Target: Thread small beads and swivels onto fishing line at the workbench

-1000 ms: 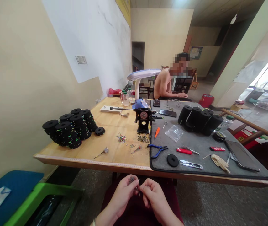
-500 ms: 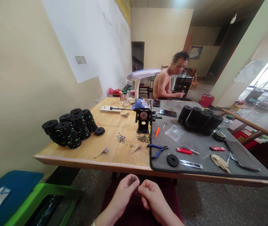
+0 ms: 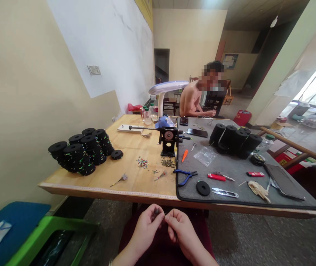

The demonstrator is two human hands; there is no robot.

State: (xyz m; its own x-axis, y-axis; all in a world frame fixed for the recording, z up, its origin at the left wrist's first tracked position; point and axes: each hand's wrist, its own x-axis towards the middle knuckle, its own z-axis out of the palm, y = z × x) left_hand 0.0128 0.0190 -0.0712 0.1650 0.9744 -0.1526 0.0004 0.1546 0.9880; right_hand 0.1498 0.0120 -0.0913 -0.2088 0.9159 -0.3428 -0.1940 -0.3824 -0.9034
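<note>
Left hand [image 3: 146, 226]: pinching small dark bundle [image 3: 157, 212], seemingly unfinished
Right hand [image 3: 180, 228]: pinching, contents unclear
Black foam spools [image 3: 81, 152]: seemingly filled, bench's [image 3: 102, 178] left edge

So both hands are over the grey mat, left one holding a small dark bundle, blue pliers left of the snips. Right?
Not quite: the hands aren't over the grey mat. The head view shows the left hand and right hand in front of the table's near edge. The left does hold a small dark bundle, and the blue pliers are left of the snips.
</note>
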